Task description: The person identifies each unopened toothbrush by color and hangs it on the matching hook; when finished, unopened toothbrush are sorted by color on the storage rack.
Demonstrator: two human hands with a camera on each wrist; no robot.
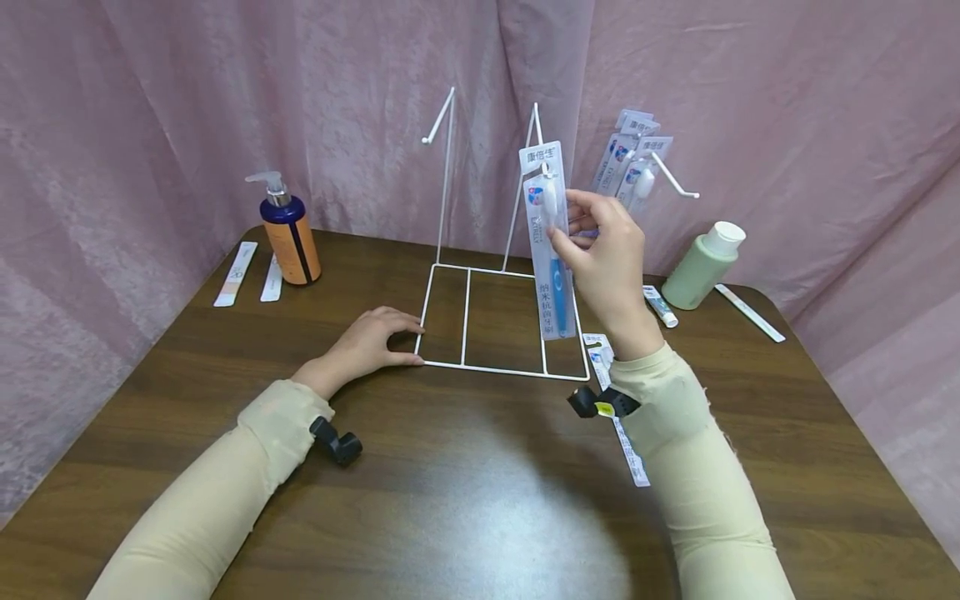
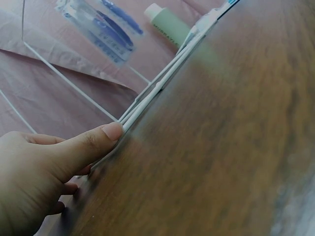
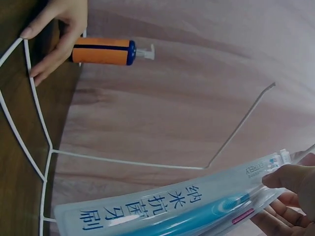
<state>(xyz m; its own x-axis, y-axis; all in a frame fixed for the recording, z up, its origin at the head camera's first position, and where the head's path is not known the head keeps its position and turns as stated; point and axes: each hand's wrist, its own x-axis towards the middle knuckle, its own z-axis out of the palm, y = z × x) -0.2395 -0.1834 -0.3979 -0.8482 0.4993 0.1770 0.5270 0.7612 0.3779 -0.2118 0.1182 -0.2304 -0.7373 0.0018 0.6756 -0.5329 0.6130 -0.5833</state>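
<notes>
We lose part of the loose pack [image 1: 632, 457] behind the right sleeve [image 1: 686, 450], part of the hanging packs [image 1: 637, 171] behind the right hand [image 1: 611, 257], and part of a white strip [image 1: 272, 283] behind the orange bottle [image 1: 291, 246]. The left wrist view blurs the hanging packs beyond our reading; the right wrist view's lower edge crops the held pack [image 3: 157, 206].

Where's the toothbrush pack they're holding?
In the head view, the toothbrush pack is right of centre, in the right hand, at the middle hook of the white rack.
</notes>
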